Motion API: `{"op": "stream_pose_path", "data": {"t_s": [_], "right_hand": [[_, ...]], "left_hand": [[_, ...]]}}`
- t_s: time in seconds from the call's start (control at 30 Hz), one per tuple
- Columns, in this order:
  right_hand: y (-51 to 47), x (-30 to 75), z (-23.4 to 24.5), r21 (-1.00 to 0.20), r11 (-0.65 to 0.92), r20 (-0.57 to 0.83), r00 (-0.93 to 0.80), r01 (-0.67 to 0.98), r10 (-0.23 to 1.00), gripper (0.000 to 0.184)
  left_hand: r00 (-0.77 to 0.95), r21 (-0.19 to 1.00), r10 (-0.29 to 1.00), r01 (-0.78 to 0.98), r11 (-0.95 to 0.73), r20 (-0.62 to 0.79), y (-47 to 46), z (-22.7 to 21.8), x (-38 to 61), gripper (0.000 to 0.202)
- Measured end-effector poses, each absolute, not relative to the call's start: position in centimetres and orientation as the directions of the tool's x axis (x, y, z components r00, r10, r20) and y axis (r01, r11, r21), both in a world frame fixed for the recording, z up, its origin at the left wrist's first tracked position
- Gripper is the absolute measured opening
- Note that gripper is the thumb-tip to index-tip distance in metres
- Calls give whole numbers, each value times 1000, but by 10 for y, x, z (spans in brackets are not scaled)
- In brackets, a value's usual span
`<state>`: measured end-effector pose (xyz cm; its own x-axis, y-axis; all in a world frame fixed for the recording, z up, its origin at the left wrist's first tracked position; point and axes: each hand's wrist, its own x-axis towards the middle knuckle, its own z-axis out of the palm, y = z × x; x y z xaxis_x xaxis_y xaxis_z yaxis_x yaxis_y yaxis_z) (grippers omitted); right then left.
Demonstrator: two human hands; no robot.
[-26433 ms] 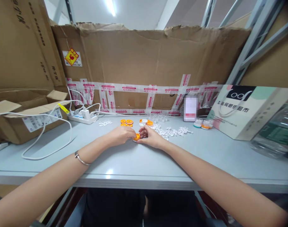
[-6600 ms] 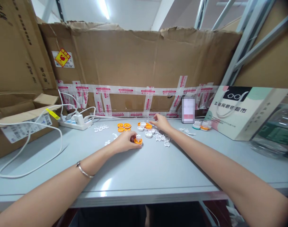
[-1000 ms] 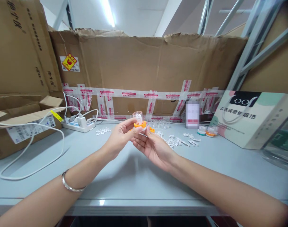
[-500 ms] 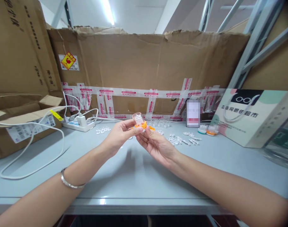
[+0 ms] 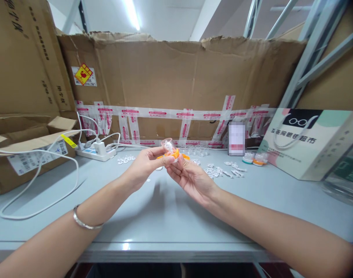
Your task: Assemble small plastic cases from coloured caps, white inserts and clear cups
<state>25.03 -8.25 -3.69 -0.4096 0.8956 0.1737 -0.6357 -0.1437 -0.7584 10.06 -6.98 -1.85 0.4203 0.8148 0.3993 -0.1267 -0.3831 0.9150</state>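
Above the middle of the table, both hands hold one small object: a clear plastic dome (image 5: 166,144) with an orange ring base (image 5: 174,153) and a white piece inside. My left hand (image 5: 143,166) pinches it from the left, thumb on the near side of the ring. My right hand (image 5: 193,179) grips its lower right side, fingertips closed at the base. The fingers hide part of the base. Right behind the right fingertips lies another orange part (image 5: 186,157).
Small white parts (image 5: 219,172) lie right of the hands, white discs (image 5: 126,159) to the left. Clear cups (image 5: 198,150) stand behind. Farther right are a phone (image 5: 236,139), domed pieces with teal and orange bases (image 5: 260,159) and a paper bag (image 5: 298,143). A power strip (image 5: 98,151) trails white cable at left.
The dome has turned a little in the fingers, and the white piece inside shows from a different side. My left hand has shifted slightly left; the right hand has hardly moved.
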Motion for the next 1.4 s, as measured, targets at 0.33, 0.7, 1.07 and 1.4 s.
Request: {"op": "stream_pose_path", "data": {"t_s": [0.33, 0.7, 1.07, 1.4], "right_hand": [[-91, 249, -33, -766, -182, 152, -449, -616, 881, 20], [-86, 250, -34, -746, -186, 151, -435, -640, 888, 18], [-78, 250, -41, -778, -119, 188, -410, -617, 893, 15], [-74, 250, -46, -809, -84, 189, -394, -582, 900, 14]], "left_hand": [[510, 931, 780, -165, -325, 362, -71, -15, 96, 25], [520, 932, 778, -115, -344, 351, -60, -16, 92, 29], [418, 831, 806, 181, -526, 420, -59, -12, 88, 26], [426, 737, 777, 300, -605, 464, -61, -7, 85, 21]]}}
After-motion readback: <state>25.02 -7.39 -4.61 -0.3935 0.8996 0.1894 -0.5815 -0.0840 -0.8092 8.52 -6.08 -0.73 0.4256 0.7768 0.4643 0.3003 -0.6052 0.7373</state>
